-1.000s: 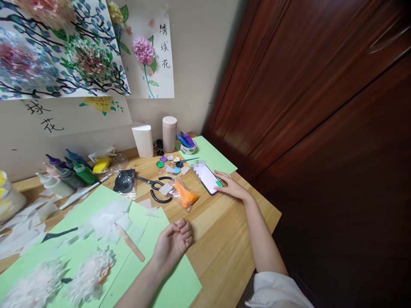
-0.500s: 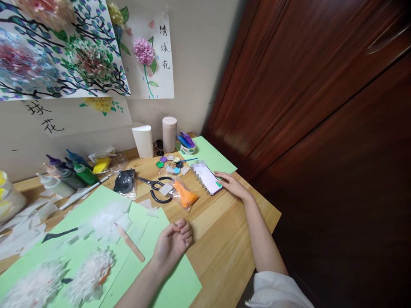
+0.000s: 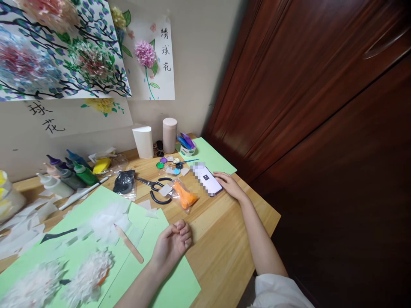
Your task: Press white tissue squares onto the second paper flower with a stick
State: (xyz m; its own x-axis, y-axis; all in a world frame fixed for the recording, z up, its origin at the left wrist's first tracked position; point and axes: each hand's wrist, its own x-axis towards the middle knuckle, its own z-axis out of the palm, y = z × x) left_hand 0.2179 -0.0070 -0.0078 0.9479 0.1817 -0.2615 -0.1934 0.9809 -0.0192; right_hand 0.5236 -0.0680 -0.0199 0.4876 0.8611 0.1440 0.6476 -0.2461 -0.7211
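Note:
My left hand (image 3: 173, 244) lies palm up at the edge of the green paper (image 3: 150, 273), with its fingers curled in. A small orange spot shows near the thumb, but what the fingers hold, if anything, is hidden. At the right, my right hand (image 3: 230, 185) rests with fingers stretched out along the edge of a phone (image 3: 210, 179). The phone lies face up, with a small dark icon on its lit screen. On the green paper are a wooden stick (image 3: 130, 244), white tissue pieces (image 3: 107, 222) and two fluffy white tissue flowers, one of them (image 3: 90, 271) with an orange edge.
Black-handled scissors (image 3: 156, 185) and bagged orange clay (image 3: 184, 196) lie mid-table. Paint bottles (image 3: 83, 172) stand at the back left. A white cup (image 3: 143, 143) and a pink tumbler (image 3: 170, 136) stand by the wall. A dark wooden cabinet (image 3: 305, 107) rises at the right.
The phone screen has changed: a green patch near its lower end is gone and a dark icon shows in the middle. My right hand has shifted very slightly; my left is still.

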